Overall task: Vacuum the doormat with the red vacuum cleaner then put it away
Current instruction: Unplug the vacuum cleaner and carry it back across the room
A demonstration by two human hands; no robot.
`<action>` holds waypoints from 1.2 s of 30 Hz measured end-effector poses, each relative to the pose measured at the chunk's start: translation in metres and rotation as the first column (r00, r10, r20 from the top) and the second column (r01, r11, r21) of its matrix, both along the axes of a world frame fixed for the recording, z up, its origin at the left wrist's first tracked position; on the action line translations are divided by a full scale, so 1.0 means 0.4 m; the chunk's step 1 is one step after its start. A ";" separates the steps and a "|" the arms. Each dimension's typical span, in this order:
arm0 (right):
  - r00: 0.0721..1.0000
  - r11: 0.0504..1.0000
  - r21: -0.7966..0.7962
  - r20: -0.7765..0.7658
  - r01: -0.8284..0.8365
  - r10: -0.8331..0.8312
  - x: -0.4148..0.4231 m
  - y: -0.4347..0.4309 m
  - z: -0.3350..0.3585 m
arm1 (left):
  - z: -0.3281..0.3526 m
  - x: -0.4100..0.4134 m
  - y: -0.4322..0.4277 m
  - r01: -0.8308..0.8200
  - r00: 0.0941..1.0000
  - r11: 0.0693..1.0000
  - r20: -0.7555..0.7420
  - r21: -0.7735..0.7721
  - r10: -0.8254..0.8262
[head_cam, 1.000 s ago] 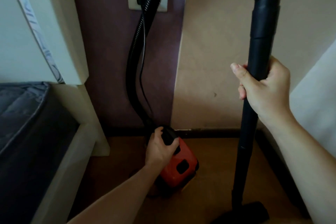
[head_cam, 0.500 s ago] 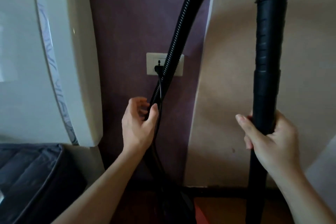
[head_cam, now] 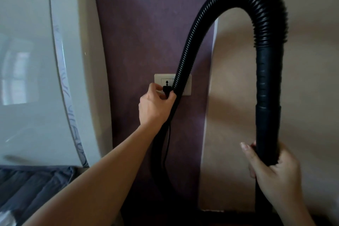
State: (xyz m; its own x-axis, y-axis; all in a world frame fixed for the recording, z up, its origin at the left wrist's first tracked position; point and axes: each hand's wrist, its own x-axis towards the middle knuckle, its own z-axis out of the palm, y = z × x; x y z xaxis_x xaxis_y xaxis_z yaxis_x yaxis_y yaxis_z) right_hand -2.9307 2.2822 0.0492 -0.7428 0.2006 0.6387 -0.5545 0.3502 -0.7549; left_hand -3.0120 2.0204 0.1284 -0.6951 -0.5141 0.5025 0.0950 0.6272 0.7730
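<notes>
My right hand [head_cam: 275,172], nearest me, wraps the upright black plastic vacuum tube [head_cam: 266,115]. Ahead and to its left, my left hand [head_cam: 156,105] pinches the small black plug [head_cam: 166,89] in the white wall socket [head_cam: 158,79]. I judge it pulls straight back toward me. The red vacuum body is out of view.

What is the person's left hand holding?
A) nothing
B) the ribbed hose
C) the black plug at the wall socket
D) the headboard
C: the left hand pinches the black plug at the wall socket; the right hand grips the vacuum wand.
</notes>
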 end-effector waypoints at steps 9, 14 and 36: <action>0.999 0.999 -0.001 -0.009 -0.052 0.052 -0.030 0.001 0.008 | 0.013 -0.039 0.010 0.062 0.998 0.982 0.008 0.177 -0.064; 0.998 0.998 -0.018 0.005 -0.059 0.059 -0.040 0.013 0.001 | 0.013 -0.047 0.017 -0.017 0.999 0.993 0.052 0.113 0.011; 0.999 0.999 -0.004 0.015 0.043 -0.042 -0.064 0.043 -0.013 | -0.030 0.021 0.041 0.045 0.983 0.997 -0.175 -0.067 -0.056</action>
